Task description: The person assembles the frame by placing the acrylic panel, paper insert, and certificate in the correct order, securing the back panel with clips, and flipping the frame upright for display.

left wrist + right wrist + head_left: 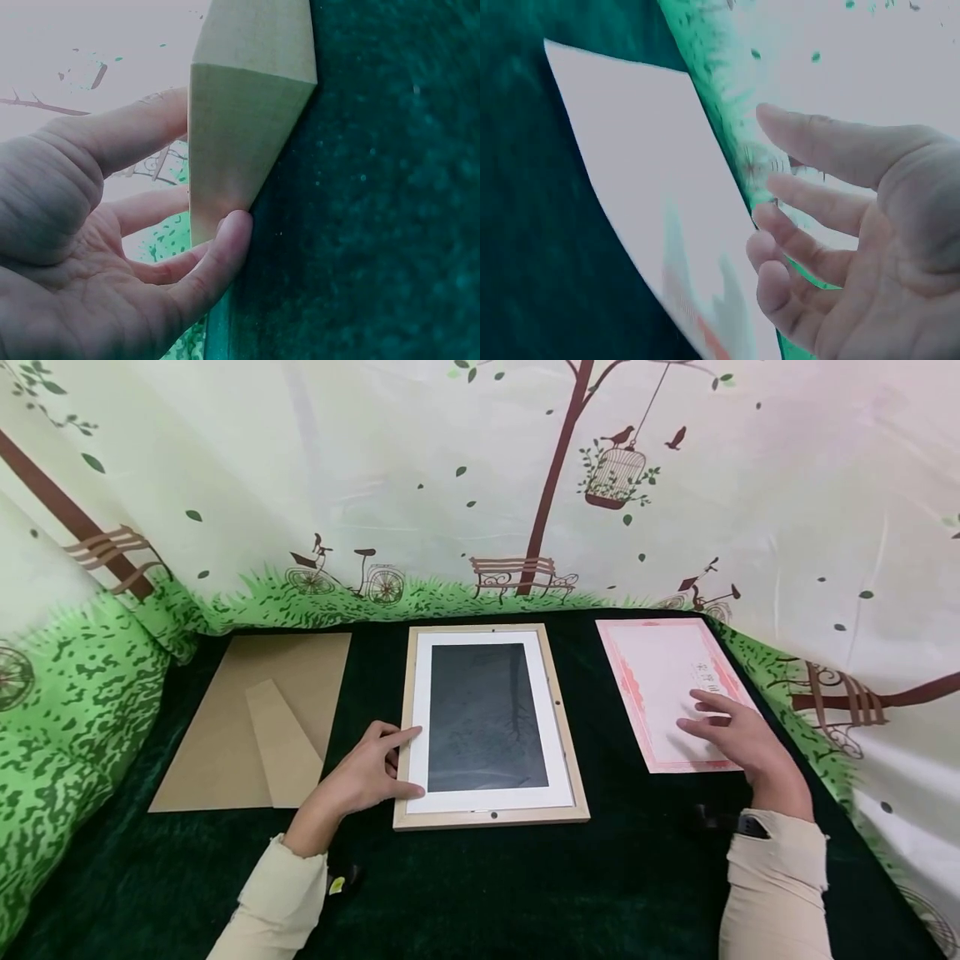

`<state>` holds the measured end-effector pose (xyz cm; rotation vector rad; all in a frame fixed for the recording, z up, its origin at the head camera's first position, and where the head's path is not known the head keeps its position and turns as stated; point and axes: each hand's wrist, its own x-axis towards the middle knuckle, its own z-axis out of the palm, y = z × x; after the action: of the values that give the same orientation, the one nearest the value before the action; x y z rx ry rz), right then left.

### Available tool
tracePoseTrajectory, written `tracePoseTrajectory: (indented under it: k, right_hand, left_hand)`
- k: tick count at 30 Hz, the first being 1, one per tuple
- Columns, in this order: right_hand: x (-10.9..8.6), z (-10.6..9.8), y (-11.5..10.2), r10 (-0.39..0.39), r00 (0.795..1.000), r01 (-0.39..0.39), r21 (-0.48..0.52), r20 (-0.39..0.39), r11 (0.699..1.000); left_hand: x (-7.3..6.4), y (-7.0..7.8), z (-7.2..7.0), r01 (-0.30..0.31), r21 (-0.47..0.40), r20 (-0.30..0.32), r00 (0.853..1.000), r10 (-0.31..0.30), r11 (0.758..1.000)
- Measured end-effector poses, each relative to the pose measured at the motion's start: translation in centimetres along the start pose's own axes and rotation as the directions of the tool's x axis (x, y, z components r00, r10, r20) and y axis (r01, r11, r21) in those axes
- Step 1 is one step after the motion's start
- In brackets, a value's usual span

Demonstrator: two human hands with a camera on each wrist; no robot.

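Some print (703, 675) on the paper (637, 672) is blocked by the right hand (738, 739), which hangs over the sheet, fingers apart, holding nothing; right wrist view cuts the paper off at the bottom. The left hand (363, 774) grips the left edge of the frame (565, 735), between paper and board (213, 727). Left wrist view loses the thumb tip behind the frame; head view shows it on the white border (552, 752). Left wrist view alone clearly shows a fingertip (238, 225) against the frame's side.

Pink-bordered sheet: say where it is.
In the head view, the pink-bordered sheet lies on the dark green cloth, right of the wooden frame, with the right hand over its near right corner.
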<state>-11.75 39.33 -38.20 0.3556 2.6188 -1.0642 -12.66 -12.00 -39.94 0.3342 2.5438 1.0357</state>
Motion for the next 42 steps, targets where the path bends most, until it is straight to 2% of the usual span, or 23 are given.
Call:
tracePoseTrajectory:
  k: [7, 10, 16, 20, 22, 25, 28, 31, 37, 39, 42]
  right_hand:
    - [-0.9, -1.9, 3.9, 0.142, 0.989, -0.139, 0.067, -0.034, 0.988]
    - [-1.3, -2.3, 5.0, 0.186, 0.978, -0.187, 0.001, -0.089, 0.982]
    - [-1.5, -2.4, 5.6, 0.218, 0.964, -0.241, -0.15, -0.154, 0.959]
    - [-1.3, -2.3, 5.4, 0.279, 0.947, -0.301, -0.139, -0.162, 0.943]
    - [-1.3, -2.3, 5.4, 0.285, 0.941, -0.309, -0.118, -0.185, 0.944]
    - [-1.2, -2.4, 5.3, 0.242, 0.938, -0.267, -0.073, -0.248, 0.961]
    - [-1.1, -2.5, 5.0, 0.214, 0.922, -0.226, 0.0, -0.324, 0.974]
    - [-1.2, -2.4, 4.3, 0.211, 0.913, -0.196, 0.08, -0.35, 0.977]
    - [-1.5, -2.2, 2.3, 0.054, 0.944, -0.042, 0.044, -0.327, 0.998]
    - [-1.6, -2.2, 1.6, 0.018, 0.946, -0.01, 0.027, -0.325, 1.0]
    - [-1.9, -2.2, 0.4, 0.002, 0.947, 0.009, 0.034, -0.322, 0.999]
  left_hand:
    - [-0.1, -0.1, 0.1, 0.007, -0.002, -0.004, 1.0, -0.007, 1.0]
    - [-0.1, -0.1, 0.1, 0.007, -0.005, -0.005, 1.0, -0.007, 1.0]
    - [-0.2, -0.2, 0.0, 0.002, -0.008, 0.001, 1.0, -0.002, 1.0]
    - [-0.2, -0.3, 0.0, -0.004, -0.008, 0.006, 1.0, 0.004, 1.0]
    - [-0.2, -0.4, 0.0, -0.006, -0.01, 0.007, 1.0, 0.006, 1.0]
    - [-0.2, -0.4, 0.0, -0.004, -0.01, 0.004, 1.0, 0.004, 1.0]
    - [-0.2, -0.4, 0.0, -0.008, -0.008, 0.001, 1.0, 0.008, 1.0]
    - [-0.1, -0.5, -0.1, -0.014, -0.004, 0.001, 1.0, 0.014, 1.0]
    - [0.0, -0.5, -0.1, -0.02, 0.005, 0.001, 1.0, 0.02, 1.0]
    - [0.0, -0.5, -0.1, -0.023, 0.01, -0.002, 1.0, 0.024, 1.0]
    - [0.0, -0.5, -0.1, -0.024, 0.017, -0.006, 1.0, 0.025, 1.0]
